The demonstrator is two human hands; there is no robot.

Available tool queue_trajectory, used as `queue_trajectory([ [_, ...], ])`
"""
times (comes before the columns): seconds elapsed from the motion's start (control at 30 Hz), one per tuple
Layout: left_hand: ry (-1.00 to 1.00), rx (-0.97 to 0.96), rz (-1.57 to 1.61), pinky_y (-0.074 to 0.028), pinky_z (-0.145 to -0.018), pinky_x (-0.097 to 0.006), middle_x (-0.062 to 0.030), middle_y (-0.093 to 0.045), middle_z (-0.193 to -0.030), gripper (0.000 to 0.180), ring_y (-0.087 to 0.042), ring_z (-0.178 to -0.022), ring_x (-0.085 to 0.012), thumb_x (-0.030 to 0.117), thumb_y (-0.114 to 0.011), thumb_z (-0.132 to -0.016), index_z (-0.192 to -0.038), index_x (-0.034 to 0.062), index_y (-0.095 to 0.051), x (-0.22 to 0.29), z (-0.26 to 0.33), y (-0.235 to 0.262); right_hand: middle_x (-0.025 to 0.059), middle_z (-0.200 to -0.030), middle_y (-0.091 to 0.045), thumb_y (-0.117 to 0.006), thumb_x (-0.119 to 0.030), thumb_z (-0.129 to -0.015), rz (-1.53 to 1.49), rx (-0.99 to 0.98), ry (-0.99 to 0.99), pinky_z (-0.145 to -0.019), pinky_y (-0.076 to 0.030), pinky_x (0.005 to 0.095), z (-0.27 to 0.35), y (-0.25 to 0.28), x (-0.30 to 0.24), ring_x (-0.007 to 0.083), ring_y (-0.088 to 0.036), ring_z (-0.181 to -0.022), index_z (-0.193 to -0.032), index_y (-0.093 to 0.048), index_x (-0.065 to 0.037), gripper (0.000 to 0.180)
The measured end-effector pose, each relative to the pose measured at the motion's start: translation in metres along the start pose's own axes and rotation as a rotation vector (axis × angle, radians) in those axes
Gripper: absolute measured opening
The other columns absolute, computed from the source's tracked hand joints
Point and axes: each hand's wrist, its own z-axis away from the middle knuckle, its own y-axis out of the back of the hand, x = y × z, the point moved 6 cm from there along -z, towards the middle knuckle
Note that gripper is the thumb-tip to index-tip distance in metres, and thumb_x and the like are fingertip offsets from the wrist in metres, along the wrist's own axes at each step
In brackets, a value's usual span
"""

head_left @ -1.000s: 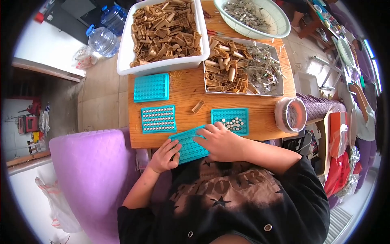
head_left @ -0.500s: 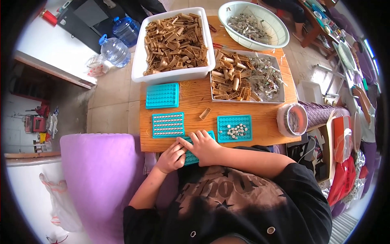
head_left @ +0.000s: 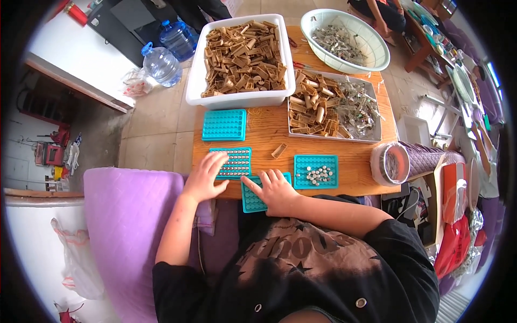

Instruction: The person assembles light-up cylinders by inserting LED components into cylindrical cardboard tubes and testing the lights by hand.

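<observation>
Loosely, the left hand (head_left: pixel 204 180) had its thumb and fingers apart, the fingertips over the left side of a filled turquoise tray (head_left: pixel 231 149). The right hand (head_left: pixel 277 195) lay across the right part of a second turquoise tray (head_left: pixel 251 200) at the table's (head_left: pixel 264 156) front edge, its index finger pointing left; whether it clamped that tray could not be told. The filled tray was rectangular, with small silvery metal pieces (head_left: pixel 239 163) in neat rows; the second showed rows of round hollows.
</observation>
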Motion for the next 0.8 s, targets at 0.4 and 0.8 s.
queue_trajectory([
  [0.4,0.152,-0.321,0.007,-0.033,-0.106,-0.042,-0.0100,-0.046,-0.130,0.079,-0.042,-0.123,-0.0313,0.027,-0.080,-0.061,-0.130,0.0104,-0.044,-0.022,-0.022,-0.008,0.0188,-0.114,-0.048,-0.074,-0.042,-0.066,0.020,-0.019,0.002,-0.092,-0.035,0.0426,0.001,0.003,-0.001,0.0325,-0.049,-0.104,-0.149,-0.008,-0.011,0.111],
  [0.8,0.151,-0.264,0.053,-0.038,-0.103,-0.040,-0.0099,-0.048,-0.128,0.081,-0.046,-0.119,-0.0299,0.022,-0.079,-0.059,-0.130,0.0087,-0.044,-0.026,-0.008,-0.004,0.0186,-0.116,-0.049,-0.076,-0.043,-0.064,0.006,-0.035,0.005,-0.093,-0.035,0.0425,-0.002,0.003,0.001,0.0326,-0.049,-0.108,-0.149,-0.010,-0.011,0.112],
])
